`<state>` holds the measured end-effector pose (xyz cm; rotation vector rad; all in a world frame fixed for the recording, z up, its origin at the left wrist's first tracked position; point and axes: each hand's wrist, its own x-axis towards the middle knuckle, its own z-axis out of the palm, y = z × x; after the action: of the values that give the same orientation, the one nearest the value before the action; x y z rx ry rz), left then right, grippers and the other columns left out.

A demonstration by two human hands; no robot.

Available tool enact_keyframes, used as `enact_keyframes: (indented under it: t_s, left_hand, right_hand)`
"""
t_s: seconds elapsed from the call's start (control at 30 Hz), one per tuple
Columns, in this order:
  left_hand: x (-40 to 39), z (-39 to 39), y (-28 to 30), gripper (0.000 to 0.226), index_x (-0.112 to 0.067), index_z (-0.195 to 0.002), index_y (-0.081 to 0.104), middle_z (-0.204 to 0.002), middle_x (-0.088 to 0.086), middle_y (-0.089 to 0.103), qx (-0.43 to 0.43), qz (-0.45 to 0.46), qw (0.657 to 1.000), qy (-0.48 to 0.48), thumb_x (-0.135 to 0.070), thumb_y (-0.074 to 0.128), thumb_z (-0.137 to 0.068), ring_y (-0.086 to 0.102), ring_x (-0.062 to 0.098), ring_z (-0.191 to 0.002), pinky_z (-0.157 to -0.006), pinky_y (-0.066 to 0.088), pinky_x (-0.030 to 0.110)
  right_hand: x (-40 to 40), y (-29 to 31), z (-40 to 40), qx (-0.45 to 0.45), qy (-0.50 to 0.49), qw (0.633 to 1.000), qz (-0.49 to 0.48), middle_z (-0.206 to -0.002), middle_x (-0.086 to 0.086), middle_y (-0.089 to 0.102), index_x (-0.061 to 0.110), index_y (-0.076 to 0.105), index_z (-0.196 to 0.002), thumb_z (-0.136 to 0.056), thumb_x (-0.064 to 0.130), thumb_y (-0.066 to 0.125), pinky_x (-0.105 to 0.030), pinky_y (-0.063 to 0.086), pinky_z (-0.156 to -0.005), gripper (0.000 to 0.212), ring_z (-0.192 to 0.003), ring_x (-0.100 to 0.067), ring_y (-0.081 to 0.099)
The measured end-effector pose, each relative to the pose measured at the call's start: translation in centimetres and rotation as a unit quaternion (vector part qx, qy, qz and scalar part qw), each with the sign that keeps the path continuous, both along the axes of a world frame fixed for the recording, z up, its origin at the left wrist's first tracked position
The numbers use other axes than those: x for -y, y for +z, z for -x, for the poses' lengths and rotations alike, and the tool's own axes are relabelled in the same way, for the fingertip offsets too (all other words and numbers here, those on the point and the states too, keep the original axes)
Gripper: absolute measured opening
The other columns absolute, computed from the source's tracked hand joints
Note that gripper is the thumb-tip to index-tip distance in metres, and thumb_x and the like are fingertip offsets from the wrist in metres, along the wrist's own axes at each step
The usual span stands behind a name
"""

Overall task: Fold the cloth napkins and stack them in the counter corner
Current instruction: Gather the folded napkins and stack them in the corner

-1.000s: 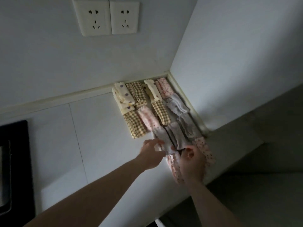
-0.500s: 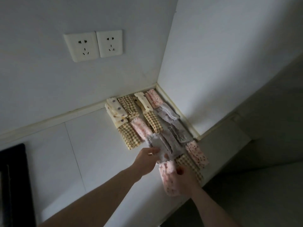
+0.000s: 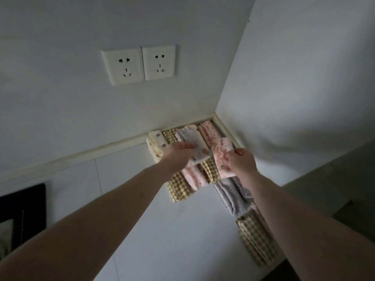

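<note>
Several folded cloth napkins lie in rows in the counter corner [image 3: 220, 126]. My left hand [image 3: 178, 154] grips a folded lavender dotted napkin [image 3: 192, 144] and holds it above the back rows. To its right, my right hand [image 3: 240, 162] holds a folded pink floral napkin [image 3: 221, 157], also lifted over the rows. Under the hands lie a yellow checked napkin [image 3: 179, 189], a pink napkin [image 3: 193, 177] and a cream dotted napkin [image 3: 158, 140]. Grey napkins [image 3: 233, 196] and another checked napkin [image 3: 255, 238] lie along the right wall, partly hidden by my right forearm.
Two white wall sockets [image 3: 140, 64] sit on the back wall above the counter. A black cooktop [image 3: 22, 209] fills the left edge. The white counter [image 3: 162, 230] stretches between the cooktop and the napkins. The counter's front edge runs at the lower right.
Both hands have lifted a napkin each from the near rows and carried them toward the back corner. The camera has moved closer.
</note>
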<state>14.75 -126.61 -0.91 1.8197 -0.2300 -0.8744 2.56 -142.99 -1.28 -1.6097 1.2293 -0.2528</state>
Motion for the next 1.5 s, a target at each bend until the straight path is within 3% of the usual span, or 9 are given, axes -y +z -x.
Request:
enact_keyframes:
  t_s: [0.27, 0.37, 0.57, 0.7, 0.87, 1.07, 1.2, 1.37, 1.5]
  left_hand:
    - [4.2, -4.3, -1.1, 0.029, -0.016, -0.113, 0.075, -0.086, 0.001, 0.068, 0.017, -0.042, 0.999, -0.012, -0.005, 0.055, -0.095, 0.057, 0.014, -0.060, -0.047, 0.045, 0.017]
    - [6.0, -5.3, -2.0, 0.028, -0.017, -0.112, 0.075, -0.076, 0.001, 0.066, 0.027, -0.045, 0.998, -0.022, -0.006, 0.057, -0.094, 0.058, 0.017, -0.062, -0.061, 0.052, 0.026]
    - [8.7, -7.5, -3.5, 0.033, -0.015, -0.123, 0.072, -0.101, 0.008, 0.070, 0.049, -0.053, 0.997, -0.020, -0.009, 0.053, -0.097, 0.065, 0.021, -0.082, -0.086, 0.059, 0.034]
    - [8.9, -7.5, -5.5, 0.043, -0.020, -0.138, 0.061, -0.149, 0.010, 0.049, 0.189, -0.197, 0.953, -0.134, -0.025, 0.038, -0.102, 0.045, 0.032, -0.136, -0.115, 0.041, 0.040]
    - [8.3, -6.6, -5.6, 0.049, -0.031, -0.144, 0.052, -0.155, 0.004, 0.020, 0.240, -0.228, 0.933, -0.139, -0.024, 0.041, -0.097, 0.051, 0.030, -0.128, -0.108, 0.048, 0.041]
    - [5.8, -1.4, -4.0, 0.041, -0.038, -0.124, 0.063, -0.145, -0.010, 0.036, 0.298, -0.119, 0.938, -0.133, -0.018, 0.060, -0.088, 0.060, 0.017, -0.106, -0.082, 0.060, 0.035]
    - [3.8, 4.9, -5.5, 0.042, -0.044, -0.127, 0.059, -0.126, -0.007, 0.047, 0.247, -0.086, 0.944, -0.203, -0.024, 0.064, -0.090, 0.057, 0.016, -0.107, -0.094, 0.056, 0.037]
    - [3.6, 11.7, -7.1, 0.061, -0.046, -0.150, 0.036, -0.146, 0.002, 0.036, 0.139, -0.153, 0.933, -0.293, -0.038, 0.055, -0.093, 0.040, 0.027, -0.136, -0.110, 0.043, 0.042]
    - [5.0, 14.4, -7.0, 0.057, -0.046, -0.150, 0.036, -0.146, 0.009, 0.030, 0.110, -0.192, 0.935, -0.279, -0.040, 0.052, -0.096, 0.033, 0.034, -0.136, -0.111, 0.041, 0.044]
  right_hand:
    - [5.1, -2.5, -8.2, -0.010, 0.041, 0.998, 0.040, -0.108, -0.006, 0.069, 0.013, 0.068, -0.118, -0.096, 0.013, 0.059, -0.031, 0.051, -0.084, 0.024, -0.092, -0.023, 0.062]
    - [6.7, -3.0, -10.4, -0.014, 0.049, 0.998, 0.042, -0.109, -0.007, 0.066, 0.006, 0.065, -0.127, -0.096, 0.014, 0.064, -0.037, 0.053, -0.098, 0.032, -0.102, -0.024, 0.063]
    - [8.8, -4.7, -13.8, -0.005, 0.090, 0.994, 0.059, -0.118, -0.012, 0.073, 0.009, 0.071, -0.121, -0.092, 0.020, 0.067, -0.038, 0.055, -0.098, 0.031, -0.112, -0.031, 0.069]
    - [8.5, -6.2, -13.2, -0.065, 0.160, 0.966, 0.191, -0.130, -0.008, 0.069, 0.014, 0.064, -0.134, -0.094, 0.014, 0.065, -0.028, 0.049, -0.100, 0.041, -0.120, -0.026, 0.065]
    - [8.4, -7.6, -11.9, -0.078, 0.202, 0.944, 0.250, -0.131, -0.003, 0.068, 0.019, 0.061, -0.139, -0.095, 0.012, 0.065, -0.019, 0.042, -0.081, 0.045, -0.112, -0.021, 0.067]
    - [7.8, -6.5, -7.2, 0.033, 0.144, 0.943, 0.297, -0.113, -0.003, 0.074, 0.013, 0.071, -0.120, -0.098, 0.018, 0.062, -0.036, 0.057, -0.087, 0.024, -0.098, -0.019, 0.069]
    - [7.2, -7.7, 0.0, 0.014, 0.092, 0.941, 0.326, -0.095, 0.001, 0.073, 0.014, 0.071, -0.103, -0.096, 0.013, 0.064, -0.040, 0.059, -0.078, 0.010, -0.082, -0.017, 0.067]
    - [5.1, -8.2, 7.8, -0.037, -0.007, 0.955, 0.293, -0.092, -0.007, 0.073, 0.009, 0.073, -0.100, -0.092, 0.006, 0.066, -0.025, 0.045, -0.076, 0.011, -0.082, -0.018, 0.064]
    - [2.8, -7.7, 12.3, -0.057, -0.041, 0.970, 0.233, -0.093, -0.002, 0.072, 0.015, 0.071, -0.100, -0.091, 0.009, 0.067, -0.030, 0.049, -0.075, 0.012, -0.084, -0.019, 0.065]
